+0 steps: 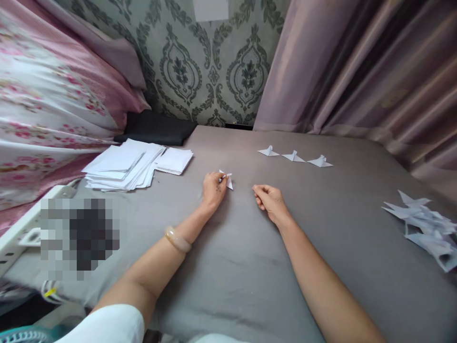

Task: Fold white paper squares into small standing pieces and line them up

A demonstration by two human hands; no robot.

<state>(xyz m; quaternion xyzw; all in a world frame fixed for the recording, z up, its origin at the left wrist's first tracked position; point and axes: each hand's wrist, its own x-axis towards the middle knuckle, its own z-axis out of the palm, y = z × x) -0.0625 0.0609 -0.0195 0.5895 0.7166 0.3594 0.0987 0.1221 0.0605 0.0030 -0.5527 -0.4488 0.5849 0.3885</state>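
Note:
My left hand (pixel 214 188), with a pale bangle (pixel 177 239) on its wrist, pinches a small folded white paper crane (pixel 229 181) over the grey sheet. Part of the crane is hidden behind the fingers. To the right, and apart from the crane, my right hand (pixel 269 200) is closed, with thumb and fingertips together. Whether anything small sits in that pinch I cannot make out. Beyond the hands, three paper cranes stand in a row, among them the middle crane (pixel 293 156).
Stacked white paper sheets (pixel 123 166) lie at the left beside a smaller stack of squares (pixel 174 160). Behind them is a folded black cloth (pixel 157 127). A pile of folded paper cranes (pixel 428 228) lies far right. Curtains (pixel 307 66) hang at the right; a blurred patch covers the left.

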